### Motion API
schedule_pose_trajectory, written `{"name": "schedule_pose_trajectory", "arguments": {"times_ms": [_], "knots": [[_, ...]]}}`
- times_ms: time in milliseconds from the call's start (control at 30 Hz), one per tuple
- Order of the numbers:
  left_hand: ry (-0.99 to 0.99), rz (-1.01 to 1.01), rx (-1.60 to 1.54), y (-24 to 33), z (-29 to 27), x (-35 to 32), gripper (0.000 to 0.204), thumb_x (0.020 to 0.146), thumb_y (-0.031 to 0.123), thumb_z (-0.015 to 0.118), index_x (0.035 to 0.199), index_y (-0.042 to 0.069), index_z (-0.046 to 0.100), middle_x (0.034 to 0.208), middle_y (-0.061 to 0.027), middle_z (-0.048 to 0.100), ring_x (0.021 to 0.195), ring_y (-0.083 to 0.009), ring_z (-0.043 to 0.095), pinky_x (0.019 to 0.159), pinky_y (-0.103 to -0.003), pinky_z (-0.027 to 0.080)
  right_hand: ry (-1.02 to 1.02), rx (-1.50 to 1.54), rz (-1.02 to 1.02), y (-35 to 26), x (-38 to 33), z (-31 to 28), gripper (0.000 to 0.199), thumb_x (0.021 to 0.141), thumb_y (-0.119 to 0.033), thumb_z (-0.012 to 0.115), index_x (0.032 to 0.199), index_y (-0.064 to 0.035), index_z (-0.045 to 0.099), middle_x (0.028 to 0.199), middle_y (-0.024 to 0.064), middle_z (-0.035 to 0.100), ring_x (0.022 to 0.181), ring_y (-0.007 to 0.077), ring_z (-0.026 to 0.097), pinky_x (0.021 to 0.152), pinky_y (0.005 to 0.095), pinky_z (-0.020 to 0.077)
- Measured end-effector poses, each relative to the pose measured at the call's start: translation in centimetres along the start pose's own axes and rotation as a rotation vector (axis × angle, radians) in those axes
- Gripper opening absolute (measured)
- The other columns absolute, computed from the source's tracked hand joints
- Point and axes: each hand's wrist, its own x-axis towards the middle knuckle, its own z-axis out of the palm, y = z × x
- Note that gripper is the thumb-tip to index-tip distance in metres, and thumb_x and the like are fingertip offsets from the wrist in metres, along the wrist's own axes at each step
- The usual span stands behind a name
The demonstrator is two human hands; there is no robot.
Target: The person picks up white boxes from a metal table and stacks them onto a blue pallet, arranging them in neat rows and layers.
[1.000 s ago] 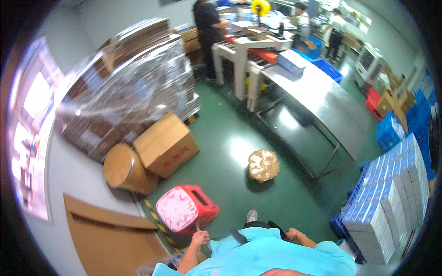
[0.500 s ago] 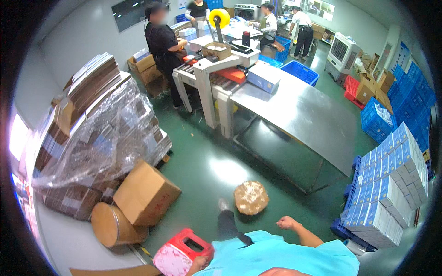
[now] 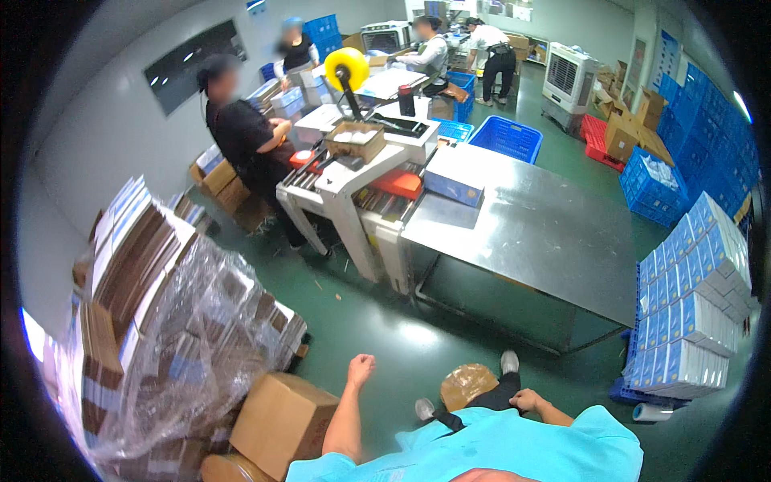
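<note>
Taking the round tape-wrapped bundle (image 3: 468,385) on the green floor as the landmark: far to its left stands a pallet of flattened cartons under loose clear film (image 3: 173,321), and nearer on that side a closed brown cardboard box (image 3: 281,422). The left hand (image 3: 361,369) is raised just left of the bundle, fingers curled into a loose fist, holding and touching nothing. The bundle itself lies between the person's shoes, low and rounded, wrapped in glossy brown tape; it looks fairly light and somewhat soft, but the tape would be slick, so a grip from both sides under its rim seems safer than a pinch on top. The right hand (image 3: 526,399) hangs just right of the bundle, fingers bent and half closed, near it but apparently not touching; whether it holds anything small I cannot tell. Beyond the bundle stands the steel bench (image 3: 546,241), and to its right a stack of blue-and-white boxes (image 3: 691,305).
</note>
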Motion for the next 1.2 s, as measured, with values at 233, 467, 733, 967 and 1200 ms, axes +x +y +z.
{"name": "schedule_pose_trajectory", "arguments": {"times_ms": [233,467,733,967,1200], "knots": [[-0.308,-0.304,0.437,-8.8,1.7,4.9,0.032,0.082,0.031,0.059,0.095,0.003,0.065,0.084,-0.0085,0.066,0.071,-0.0188,0.060,0.061,-0.034,0.048,-0.051,0.060,-0.039,-4.0,11.0,-4.8,0.031,0.082,-0.029,0.063,0.094,-0.0005,0.068,0.088,0.0110,0.066,0.075,0.0195,0.063,0.065,0.0355,0.0527],[-0.248,-0.478,0.411,-5.5,4.7,6.5,0.036,0.087,0.034,0.052,0.104,0.005,0.064,0.105,-0.0131,0.063,0.094,-0.0264,0.062,0.084,-0.033,0.047,-0.194,-0.008,-0.527,-24.7,25.2,-21.1,0.037,0.084,-0.037,0.059,0.085,-0.0002,0.066,0.074,0.0078,0.064,0.067,0.0191,0.060,0.061,0.0335,0.0491],[0.067,-0.490,0.177,10.6,9.1,10.4,0.036,0.087,0.034,0.052,0.104,0.005,0.064,0.101,-0.0124,0.064,0.093,-0.0256,0.062,0.084,-0.033,0.046,0.598,0.032,-1.026,-48.2,37.3,-40.3,0.029,0.076,-0.025,0.059,0.088,0.0011,0.064,0.083,0.0205,0.064,0.079,0.0336,0.062,0.073,0.0383,0.0489],[0.109,-0.561,0.122,11.0,9.8,11.7,0.037,0.086,0.035,0.053,0.104,0.005,0.064,0.097,-0.0118,0.065,0.091,-0.0249,0.062,0.084,-0.033,0.046,0.587,-0.219,-0.488,-54.0,39.2,-48.2,0.089,0.068,-0.041,0.073,0.135,-0.0020,0.029,0.143,0.0160,0.025,0.135,0.0307,0.019,0.103,0.0592,0.0226],[-0.029,-0.642,0.200,6.0,6.4,16.2,0.037,0.086,0.035,0.053,0.104,0.005,0.064,0.094,-0.0112,0.065,0.090,-0.0242,0.062,0.084,-0.033,0.046,0.606,-0.229,-0.327,-53.2,37.2,-48.8,0.111,0.051,-0.051,0.081,0.136,-0.0042,0.027,0.144,0.0134,0.024,0.135,0.0300,0.019,0.099,0.0688,0.0194]]}}
